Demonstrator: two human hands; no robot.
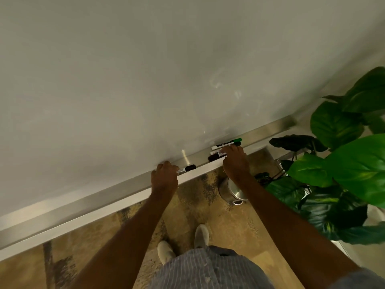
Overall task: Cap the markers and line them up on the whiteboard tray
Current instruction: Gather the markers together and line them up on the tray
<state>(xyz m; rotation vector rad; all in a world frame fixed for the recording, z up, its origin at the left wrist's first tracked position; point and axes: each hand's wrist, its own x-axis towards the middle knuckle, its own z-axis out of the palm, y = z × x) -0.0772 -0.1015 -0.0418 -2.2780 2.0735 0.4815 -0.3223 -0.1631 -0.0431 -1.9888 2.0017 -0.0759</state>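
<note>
A long metal whiteboard tray [260,133] runs below the whiteboard [145,80]. My left hand [164,177] grips a white marker with a black cap [187,168]; the capped end sticks out to the right, resting on the tray. My right hand [235,163] rests its fingers on a cluster of markers further right. There, a green-capped marker [227,143] lies against the board, a white-bodied marker [215,152] lies in the middle, and a dark-capped marker [215,157] lies nearest the tray's front edge. My fingers hide their right ends.
A large-leaved green plant [343,163] stands at the right, close to my right arm. A small metal bin [231,190] sits on the floor under the tray. My feet in white shoes [201,235] stand on patterned brown flooring.
</note>
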